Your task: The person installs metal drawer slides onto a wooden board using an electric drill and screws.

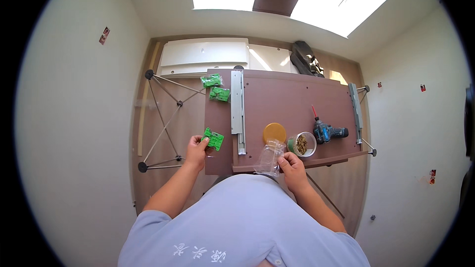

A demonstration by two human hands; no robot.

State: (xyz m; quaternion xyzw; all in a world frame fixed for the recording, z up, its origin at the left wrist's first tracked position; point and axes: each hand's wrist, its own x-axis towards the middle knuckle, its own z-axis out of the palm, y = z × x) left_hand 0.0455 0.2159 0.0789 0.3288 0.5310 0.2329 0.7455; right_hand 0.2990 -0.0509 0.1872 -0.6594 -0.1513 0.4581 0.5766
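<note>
My left hand is closed on a flat green plastic piece, with thumb and fingers pinching its left edge over the brown board's left part. My right hand pinches a crumpled clear plastic bag near the board's front edge. The bag overlaps the lower side of a round yellow-brown lid. Just beyond my right hand, an uncapped clear jar holds many small screws. Two more green pieces in clear wrapping, a farther pack and a nearer pack, lie at the far left of the board.
The brown board carries a metal drawer slide on its left and another slide at its right edge. A cordless drill with a red-tipped bit lies right of the jar. Folding metal legs stick out left. White panels and a black bag lie behind.
</note>
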